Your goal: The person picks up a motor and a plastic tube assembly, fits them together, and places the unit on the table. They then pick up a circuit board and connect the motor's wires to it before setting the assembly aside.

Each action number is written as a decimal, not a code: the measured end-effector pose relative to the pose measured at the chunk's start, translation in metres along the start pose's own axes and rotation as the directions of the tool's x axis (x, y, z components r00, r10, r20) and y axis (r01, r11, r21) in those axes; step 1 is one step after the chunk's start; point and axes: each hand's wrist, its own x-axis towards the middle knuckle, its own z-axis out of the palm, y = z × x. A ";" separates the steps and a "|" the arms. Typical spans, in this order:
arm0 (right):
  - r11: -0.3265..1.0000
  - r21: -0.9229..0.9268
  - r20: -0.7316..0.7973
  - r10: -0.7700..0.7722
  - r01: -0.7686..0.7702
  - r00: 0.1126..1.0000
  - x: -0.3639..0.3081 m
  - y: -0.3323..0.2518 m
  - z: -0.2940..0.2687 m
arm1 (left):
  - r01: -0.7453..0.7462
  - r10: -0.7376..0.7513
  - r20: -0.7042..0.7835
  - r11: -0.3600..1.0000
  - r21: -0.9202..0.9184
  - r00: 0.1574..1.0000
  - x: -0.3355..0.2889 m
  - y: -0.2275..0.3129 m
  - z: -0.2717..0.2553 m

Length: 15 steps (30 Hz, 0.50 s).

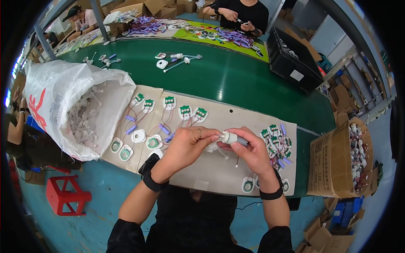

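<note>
Over the beige work sheet (202, 173), my right hand (254, 154) is wrapped round a small grey-and-white cylinder (229, 137), which looks like a motor housing with a white end. The thumb and forefinger of my left hand (187, 145) pinch at that end; any small part between them is hidden. A wire with a small white plug (236, 165) hangs below the right hand. Beneath the hands lies a translucent plastic piece (222, 154). Left of them, several white discs with green circuit boards (184, 111) are wired to purple battery cells (131, 129).
A white sack (55, 97) of translucent plastic parts opens toward the sheet at left. More wired boards (274, 143) are heaped at right, beside a cardboard box (327, 164). Beyond run a green belt (236, 80) and a black crate (291, 63). A co-worker (242, 17) handles parts opposite.
</note>
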 end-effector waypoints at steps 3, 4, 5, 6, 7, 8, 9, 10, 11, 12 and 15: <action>1.000 0.017 0.000 0.017 -0.017 1.000 0.001 -0.001 0.001 | -0.022 0.022 0.006 1.000 0.012 1.000 0.000 -0.002 -0.001; 1.000 -0.004 0.005 0.007 -0.007 1.000 0.001 -0.001 0.001 | -0.044 0.044 0.013 0.999 0.013 0.999 0.000 -0.003 -0.002; 1.000 -0.025 0.012 -0.004 0.004 1.000 0.001 0.000 0.000 | -0.045 0.045 0.012 0.999 0.012 0.999 0.000 -0.003 -0.001; 1.000 -0.026 0.012 -0.004 0.004 1.000 0.001 0.000 -0.001 | -0.084 0.084 0.003 0.996 0.027 0.996 0.000 -0.003 -0.001; 0.996 -0.087 0.020 0.011 -0.010 1.000 0.000 0.000 -0.003 | -0.124 0.125 -0.005 0.991 0.042 0.992 0.000 -0.002 0.000; 0.989 -0.145 0.029 0.027 -0.023 0.999 -0.001 0.000 -0.004 | -0.123 0.123 -0.007 0.992 0.043 0.992 0.000 -0.002 -0.001; 0.989 -0.144 0.031 0.028 -0.023 0.999 -0.001 -0.001 -0.006 | -0.095 0.095 -0.001 0.995 0.024 0.995 -0.001 -0.002 -0.001; 0.976 -0.217 0.040 0.030 -0.021 0.999 -0.001 -0.004 -0.007 | -0.068 0.068 0.006 0.998 0.006 0.998 -0.001 -0.001 -0.002; 0.957 -0.289 0.046 0.032 -0.017 0.998 -0.001 -0.006 -0.007 | -0.068 0.068 0.006 0.998 0.006 0.998 -0.001 0.000 -0.001; 0.957 -0.289 0.046 0.032 -0.017 0.998 -0.001 -0.005 -0.005 | -0.022 0.022 0.012 0.999 -0.023 1.000 -0.002 0.001 -0.001; 1.000 -0.023 0.008 -0.016 0.016 1.000 -0.002 -0.004 0.002 | 0.008 -0.007 0.018 0.998 -0.059 1.000 -0.003 -0.002 0.001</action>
